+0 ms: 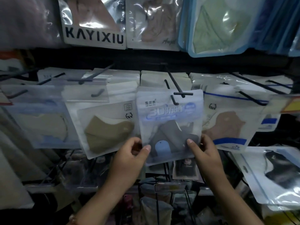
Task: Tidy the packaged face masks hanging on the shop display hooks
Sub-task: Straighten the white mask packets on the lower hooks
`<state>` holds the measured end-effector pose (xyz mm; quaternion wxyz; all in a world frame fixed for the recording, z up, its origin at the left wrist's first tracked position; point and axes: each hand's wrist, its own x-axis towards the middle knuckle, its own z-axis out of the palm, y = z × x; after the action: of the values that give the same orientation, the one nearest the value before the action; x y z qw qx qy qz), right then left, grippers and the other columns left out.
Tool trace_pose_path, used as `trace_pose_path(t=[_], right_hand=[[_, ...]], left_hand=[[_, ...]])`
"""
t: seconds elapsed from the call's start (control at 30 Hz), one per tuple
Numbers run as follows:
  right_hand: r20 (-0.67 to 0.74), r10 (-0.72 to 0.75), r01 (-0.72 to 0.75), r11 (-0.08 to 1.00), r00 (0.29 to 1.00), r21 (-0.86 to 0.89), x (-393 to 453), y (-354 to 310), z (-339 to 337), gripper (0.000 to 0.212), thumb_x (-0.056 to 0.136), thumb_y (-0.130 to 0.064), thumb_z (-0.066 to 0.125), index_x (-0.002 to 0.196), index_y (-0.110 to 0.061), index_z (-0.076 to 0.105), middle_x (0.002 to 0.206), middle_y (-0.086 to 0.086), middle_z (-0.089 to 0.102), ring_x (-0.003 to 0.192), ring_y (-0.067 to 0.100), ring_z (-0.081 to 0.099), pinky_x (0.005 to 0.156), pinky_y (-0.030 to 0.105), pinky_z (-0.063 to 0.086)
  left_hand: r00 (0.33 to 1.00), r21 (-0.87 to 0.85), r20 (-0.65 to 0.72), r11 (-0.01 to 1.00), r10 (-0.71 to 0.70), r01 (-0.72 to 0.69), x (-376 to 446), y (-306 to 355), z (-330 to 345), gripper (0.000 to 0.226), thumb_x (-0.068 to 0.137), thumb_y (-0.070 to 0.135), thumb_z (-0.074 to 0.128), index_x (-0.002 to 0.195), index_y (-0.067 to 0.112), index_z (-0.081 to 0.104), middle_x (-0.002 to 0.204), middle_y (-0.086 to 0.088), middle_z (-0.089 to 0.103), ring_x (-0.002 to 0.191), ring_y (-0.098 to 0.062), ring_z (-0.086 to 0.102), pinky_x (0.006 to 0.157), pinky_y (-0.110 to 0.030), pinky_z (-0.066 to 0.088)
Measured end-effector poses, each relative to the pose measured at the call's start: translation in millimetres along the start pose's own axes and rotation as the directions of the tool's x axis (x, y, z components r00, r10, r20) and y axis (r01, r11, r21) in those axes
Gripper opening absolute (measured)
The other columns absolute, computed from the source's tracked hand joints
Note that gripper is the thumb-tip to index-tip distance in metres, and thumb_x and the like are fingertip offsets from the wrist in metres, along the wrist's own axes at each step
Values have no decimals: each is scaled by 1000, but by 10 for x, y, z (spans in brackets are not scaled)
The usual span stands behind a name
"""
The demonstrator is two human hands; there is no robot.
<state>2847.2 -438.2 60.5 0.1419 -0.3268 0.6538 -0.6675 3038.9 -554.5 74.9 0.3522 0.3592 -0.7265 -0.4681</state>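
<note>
My left hand (129,153) pinches the lower left edge of the grey mask packet (170,125): the thumb lies flat on the front face and the other fingers curl behind the packet. My right hand (203,150) pinches the lower right edge in the same way, thumb on the front, fingers wrapped around the side. Neither hand is spread wide; both are closed on the packet.

The grey mask packet hangs in the middle row of the display, with its top hole on a black hook (174,99). Its front carries blue printing and a blue tab shows near the bottom. It hangs nearly upright, tilted slightly.

Just beside it on the left hangs a tan mask packet (107,129), tilted, its right edge tucked behind the grey packet. On the right hangs a brown mask packet (227,125) with a blue band along its base. Above, in the upper row, hangs a packet printed KAYIXIU (94,36) and a green mask packet (219,26).
</note>
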Motion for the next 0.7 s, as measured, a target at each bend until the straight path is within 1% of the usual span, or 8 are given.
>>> trace_pose_path(t=[0.1, 0.2, 0.27, 0.37, 0.43, 0.5, 0.6, 0.7], right_hand=[[-2, 23, -22, 999, 1000, 41, -41, -10, -20, 9, 93, -16, 64, 102, -17, 65, 97, 0, 73, 91, 16, 69, 78, 35, 57], [-9, 53, -52, 998, 999, 45, -82, -12, -46, 9, 92, -16, 64, 101, -17, 67, 96, -2, 73, 89, 14, 69, 77, 36, 55], [9, 68, -69, 996, 998, 53, -117, -27, -68, 13, 92, -15, 65, 104, -16, 67, 96, -2, 74, 89, 15, 70, 76, 34, 54], [61, 74, -79, 995, 995, 68, -179, -72, -97, 18, 91, -10, 64, 109, -12, 67, 97, 0, 75, 91, 17, 70, 78, 33, 55], [86, 83, -92, 990, 993, 103, -222, -105, -112, 20, 92, -8, 62, 110, -12, 68, 100, 1, 76, 95, 18, 70, 82, 36, 54], [122, 101, -118, 983, 987, 141, -265, -137, -131, 22, 90, -9, 61, 111, -13, 68, 102, 3, 75, 98, 20, 70, 87, 41, 53], [189, 127, -160, 971, 974, 176, -326, -164, -175, 29, 81, -16, 75, 110, -14, 71, 108, 6, 74, 104, 25, 68, 93, 47, 51], [239, 95, -143, 970, 966, 195, -412, -160, -201, 34, 74, -25, 73, 108, -22, 74, 110, 8, 73, 105, 22, 68, 90, 38, 53]], left_hand=[[999, -38, 34, 999, 0, 1, -35, -2, 31, 8, 94, 34, 65, 86, 35, 64, 81, 5, 68, 80, -17, 65, 74, -40, 53], [1000, -9, 12, 1000, 20, -20, -72, -16, 43, 15, 94, 32, 65, 79, 30, 61, 73, 6, 63, 69, -10, 59, 66, -32, 47], [996, 61, -50, 995, 81, -78, -82, -31, 23, 17, 91, 29, 67, 76, 26, 60, 78, 9, 58, 69, -5, 55, 66, -27, 44], [988, 109, -89, 987, 128, -118, -78, -39, -21, 8, 89, 30, 67, 82, 26, 65, 112, 18, 54, 100, -1, 58, 81, -25, 47], [987, 92, -99, 989, 127, -118, -80, -36, -42, 7, 88, 29, 69, 81, 28, 67, 125, 19, 51, 115, 1, 53, 90, -26, 45], [983, 31, -97, 987, 158, -156, -101, -10, -69, 8, 89, 31, 70, 82, 29, 66, 115, 18, 56, 105, 1, 58, 84, -27, 49], [977, -58, -88, 978, 195, -200, -173, 24, -110, 25, 83, 47, 63, 84, 22, 65, 93, 5, 61, 87, -14, 63, 78, -39, 51], [976, -204, -150, 961, 157, -186, -246, 69, -165, 29, 75, 52, 66, 94, 31, 62, 91, 0, 68, 87, -17, 67, 75, -37, 52]])
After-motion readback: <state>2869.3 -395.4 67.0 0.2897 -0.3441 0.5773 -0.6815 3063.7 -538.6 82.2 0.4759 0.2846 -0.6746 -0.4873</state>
